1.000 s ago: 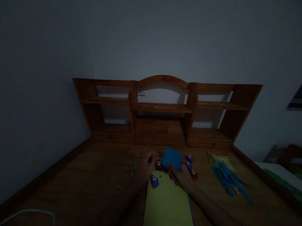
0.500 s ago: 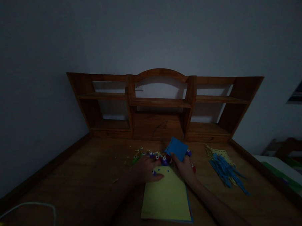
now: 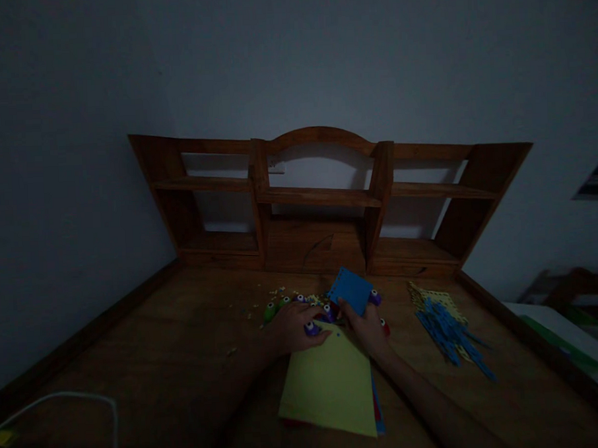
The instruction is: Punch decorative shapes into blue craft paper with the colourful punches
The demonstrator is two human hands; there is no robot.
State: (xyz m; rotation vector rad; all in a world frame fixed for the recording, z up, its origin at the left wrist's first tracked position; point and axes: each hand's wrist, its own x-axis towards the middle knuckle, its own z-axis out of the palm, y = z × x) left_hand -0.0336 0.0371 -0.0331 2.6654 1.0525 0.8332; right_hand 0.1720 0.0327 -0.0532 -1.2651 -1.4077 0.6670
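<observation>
The scene is dim. My left hand [image 3: 293, 327] rests at the top edge of a yellow sheet [image 3: 330, 385] and is closed on a small purple punch [image 3: 311, 328]. My right hand [image 3: 367, 327] holds up a small blue square of paper [image 3: 350, 290] by its lower edge. Several little punches lie behind my hands: green ones [image 3: 269, 311], purple ones [image 3: 375, 297] and a red one [image 3: 384, 324]. Tiny paper bits [image 3: 277, 294] are scattered on the wooden desk [image 3: 185, 334].
A pile of blue paper strips [image 3: 450, 336] on a yellow punched sheet [image 3: 431, 299] lies to the right. A wooden shelf unit [image 3: 323, 206] stands at the back. A white cable [image 3: 59, 403] loops at the front left. More coloured sheets [image 3: 377, 409] peek from under the yellow one.
My left hand moved from the punches behind the sheet down onto the yellow sheet's top edge and took the purple punch. The camera view shifted slightly; the blue square stays held up.
</observation>
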